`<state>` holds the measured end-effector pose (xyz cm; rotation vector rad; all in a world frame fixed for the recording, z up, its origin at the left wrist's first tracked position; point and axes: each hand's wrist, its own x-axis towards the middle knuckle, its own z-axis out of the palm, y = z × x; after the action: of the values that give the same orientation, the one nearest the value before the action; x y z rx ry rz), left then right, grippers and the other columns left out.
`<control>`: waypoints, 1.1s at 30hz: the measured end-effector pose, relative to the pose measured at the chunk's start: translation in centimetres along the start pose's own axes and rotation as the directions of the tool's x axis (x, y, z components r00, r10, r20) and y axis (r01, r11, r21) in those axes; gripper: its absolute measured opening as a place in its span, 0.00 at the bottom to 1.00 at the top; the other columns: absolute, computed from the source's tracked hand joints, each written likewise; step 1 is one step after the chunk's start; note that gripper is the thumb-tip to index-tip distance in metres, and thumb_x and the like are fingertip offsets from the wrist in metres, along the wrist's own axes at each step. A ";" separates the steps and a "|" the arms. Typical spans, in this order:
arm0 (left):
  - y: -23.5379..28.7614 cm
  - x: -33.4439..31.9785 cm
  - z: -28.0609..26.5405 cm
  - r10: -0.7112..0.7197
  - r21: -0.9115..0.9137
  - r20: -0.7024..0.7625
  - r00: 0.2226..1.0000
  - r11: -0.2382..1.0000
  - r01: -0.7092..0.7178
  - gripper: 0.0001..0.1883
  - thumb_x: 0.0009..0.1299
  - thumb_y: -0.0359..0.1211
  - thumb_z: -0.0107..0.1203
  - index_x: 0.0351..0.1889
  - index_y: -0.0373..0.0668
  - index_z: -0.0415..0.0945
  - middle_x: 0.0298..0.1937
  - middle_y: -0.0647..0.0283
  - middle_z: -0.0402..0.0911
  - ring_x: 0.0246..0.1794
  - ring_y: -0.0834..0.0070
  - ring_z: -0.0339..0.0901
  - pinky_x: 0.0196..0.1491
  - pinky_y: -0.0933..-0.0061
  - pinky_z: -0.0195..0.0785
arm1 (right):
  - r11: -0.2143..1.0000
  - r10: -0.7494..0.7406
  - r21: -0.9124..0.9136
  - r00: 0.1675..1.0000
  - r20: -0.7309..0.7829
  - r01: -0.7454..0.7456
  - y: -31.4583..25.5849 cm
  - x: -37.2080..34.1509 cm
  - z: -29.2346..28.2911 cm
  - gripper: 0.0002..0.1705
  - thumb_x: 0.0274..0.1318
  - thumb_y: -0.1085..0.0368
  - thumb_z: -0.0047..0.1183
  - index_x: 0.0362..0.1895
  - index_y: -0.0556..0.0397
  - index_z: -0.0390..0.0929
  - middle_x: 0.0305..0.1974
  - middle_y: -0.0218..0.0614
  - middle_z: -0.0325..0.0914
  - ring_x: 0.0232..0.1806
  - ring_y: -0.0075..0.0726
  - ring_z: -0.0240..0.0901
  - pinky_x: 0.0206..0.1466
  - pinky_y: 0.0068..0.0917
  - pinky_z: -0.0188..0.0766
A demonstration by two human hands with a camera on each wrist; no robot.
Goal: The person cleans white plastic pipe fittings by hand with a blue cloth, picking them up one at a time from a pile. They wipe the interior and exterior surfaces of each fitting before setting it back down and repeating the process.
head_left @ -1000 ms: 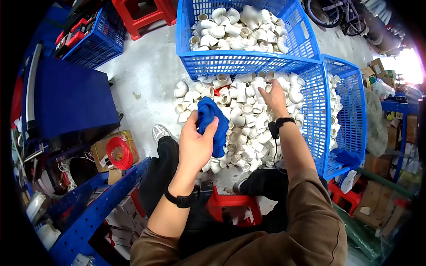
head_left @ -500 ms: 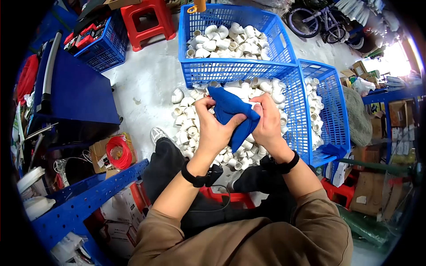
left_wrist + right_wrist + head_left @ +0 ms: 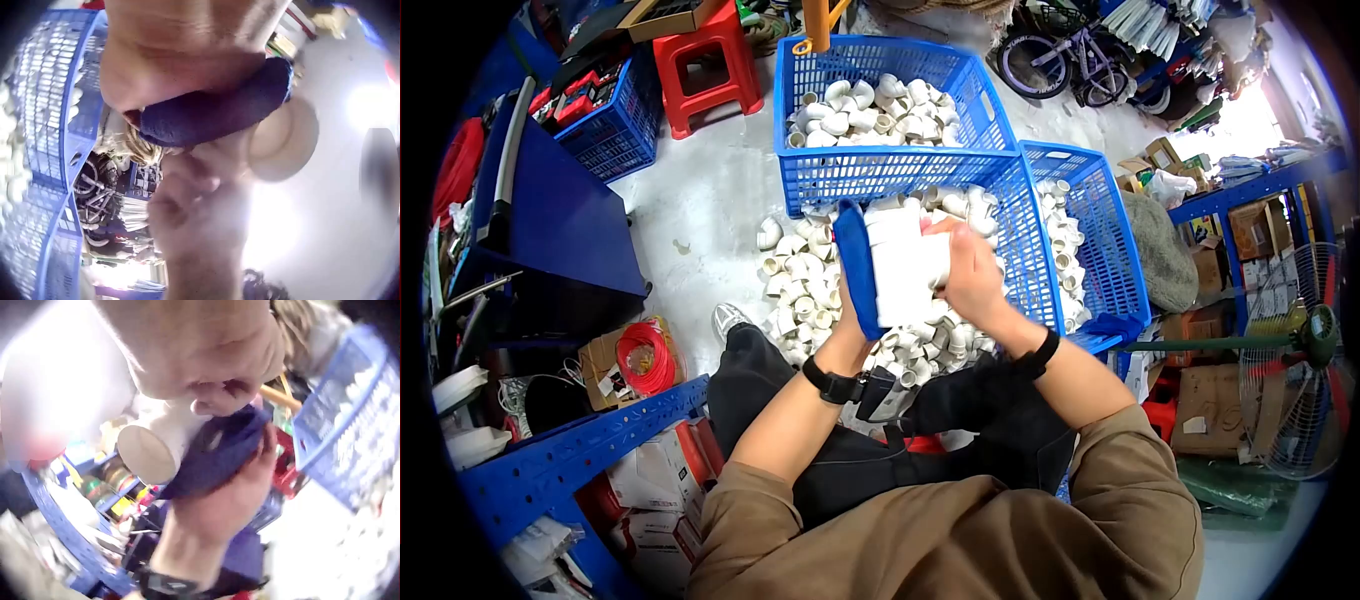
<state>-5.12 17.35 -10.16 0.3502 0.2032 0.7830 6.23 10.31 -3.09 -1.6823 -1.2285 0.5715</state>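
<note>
A white plastic pipe fitting (image 3: 900, 270) with a side branch is held up in front of the body, over the heap of fittings. My right hand (image 3: 972, 275) grips it by the branch. Against its left side my left hand (image 3: 849, 318) holds a folded blue cloth (image 3: 857, 270), which hides most of that hand's fingers in the head view. From the right wrist, one round open end of the fitting (image 3: 149, 453) shows beside the cloth (image 3: 219, 447). The left wrist view has the cloth (image 3: 212, 112) wrapped across the palm, with the fitting's round end (image 3: 284, 140) behind it.
Loose white fittings (image 3: 800, 290) lie heaped on the floor below. Beyond them stands a blue crate (image 3: 900, 165) of fittings, with another blue crate (image 3: 1090, 230) to the right. A red stool (image 3: 705, 65) is at the back left, a fan (image 3: 1295, 350) at the right.
The right hand has come from the heap to the left hand and now holds a white fitting. The blue cloth has turned from lying over the top to standing along the fitting's left side.
</note>
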 end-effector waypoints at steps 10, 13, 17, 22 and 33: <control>1.4 -1.0 0.8 0.112 0.556 0.008 0.994 0.825 -0.098 0.29 0.73 0.50 0.60 0.61 0.39 0.67 0.50 0.62 0.77 0.48 0.75 0.76 0.54 0.72 0.71 | 0.798 -0.418 -0.465 0.908 0.030 0.382 -1.7 1.1 -0.5 0.13 0.70 0.63 0.39 0.37 0.58 0.73 0.30 0.45 0.71 0.28 0.52 0.73 0.31 0.43 0.71; -0.2 -2.1 2.0 0.283 0.627 -0.137 0.949 0.767 -0.139 0.21 0.76 0.45 0.57 0.54 0.38 0.72 0.43 0.65 0.78 0.39 0.81 0.75 0.42 0.77 0.71 | 0.688 -0.409 -0.593 0.899 0.158 0.418 -1.0 0.4 -0.1 0.08 0.64 0.65 0.46 0.36 0.58 0.69 0.32 0.46 0.68 0.20 0.56 0.70 0.21 0.46 0.69; 1.1 -2.3 0.4 0.093 0.529 -0.257 0.962 0.846 0.060 0.21 0.76 0.49 0.55 0.48 0.37 0.78 0.38 0.65 0.82 0.37 0.79 0.79 0.42 0.77 0.72 | 0.723 -0.390 -0.554 0.905 0.167 0.413 -2.0 -0.1 1.1 0.08 0.65 0.65 0.45 0.35 0.57 0.70 0.31 0.46 0.70 0.24 0.56 0.74 0.24 0.44 0.71; 2.0 -2.3 1.7 -0.078 -0.002 0.027 0.997 0.997 0.078 0.35 0.81 0.59 0.31 0.66 0.37 0.66 0.60 0.57 0.77 0.59 0.68 0.77 0.62 0.66 0.72 | 0.878 -0.393 -0.313 0.919 -0.036 0.363 -5.4 0.5 2.1 0.12 0.69 0.66 0.40 0.33 0.58 0.70 0.28 0.48 0.70 0.28 0.59 0.72 0.33 0.45 0.70; 4.0 -1.5 0.1 -0.018 0.701 -0.103 0.995 0.708 0.085 0.25 0.80 0.52 0.45 0.43 0.38 0.78 0.26 0.67 0.78 0.25 0.81 0.76 0.30 0.77 0.72 | 0.488 -0.373 -0.711 0.857 0.356 0.507 -4.9 0.5 -0.8 0.37 0.55 0.33 0.55 0.50 0.54 0.74 0.33 0.35 0.76 0.28 0.41 0.78 0.22 0.36 0.71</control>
<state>-8.76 18.92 -8.47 1.0418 0.6059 0.6373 4.75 10.65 1.71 -1.8910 -2.1696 -0.2512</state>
